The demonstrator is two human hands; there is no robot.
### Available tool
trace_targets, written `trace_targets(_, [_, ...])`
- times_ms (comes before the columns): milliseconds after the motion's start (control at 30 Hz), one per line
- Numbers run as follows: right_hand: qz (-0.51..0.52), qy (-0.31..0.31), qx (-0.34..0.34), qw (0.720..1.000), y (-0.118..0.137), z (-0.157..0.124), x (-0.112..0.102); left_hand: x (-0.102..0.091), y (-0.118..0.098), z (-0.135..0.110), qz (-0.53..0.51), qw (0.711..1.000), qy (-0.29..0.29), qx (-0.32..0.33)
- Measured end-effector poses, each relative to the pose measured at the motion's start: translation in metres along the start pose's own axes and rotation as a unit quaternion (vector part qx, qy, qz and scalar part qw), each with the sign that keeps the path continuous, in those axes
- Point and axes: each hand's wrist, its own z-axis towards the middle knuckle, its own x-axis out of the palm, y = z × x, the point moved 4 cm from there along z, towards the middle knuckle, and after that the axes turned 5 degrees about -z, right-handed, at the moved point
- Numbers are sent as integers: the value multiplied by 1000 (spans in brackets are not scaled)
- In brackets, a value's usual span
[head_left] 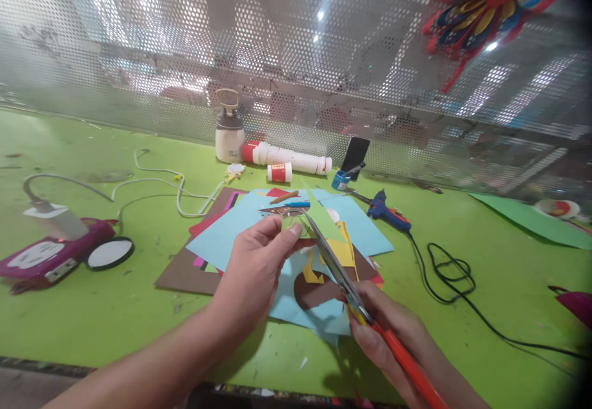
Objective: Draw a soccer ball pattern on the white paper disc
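Observation:
Between the thumb and fingers of my left hand (254,261) is a small piece of light green paper (305,229), with faint lines on it. My right hand (393,329) grips a pair of red-handled scissors (340,273). Their long metal blades point up and left, and the tips reach the green paper's right edge; I cannot tell whether they are cutting. Below both hands lies a pile of light blue paper sheets (217,233) over brown card (185,273). Yellow paper scraps (343,252) and a blue pen (296,204) lie on the pile.
A glue gun (387,213) with a looping black cord lies to the right. At left are a purple power strip (55,255) with a white plug and a round mirror-like disc (110,253). Behind stand a spray bottle (230,134), paper cups (280,173) and a phone (356,156).

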Motion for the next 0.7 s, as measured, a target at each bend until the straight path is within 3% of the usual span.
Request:
trace_targets(400, [-20,-58,-30,998,-1,-1,-4,1,-1,-1,-1,1000,-2,-8])
trace_targets(700, [-28,-43,-35,998,1,-2,-7,0,2,-1,-27,1000,14,-4])
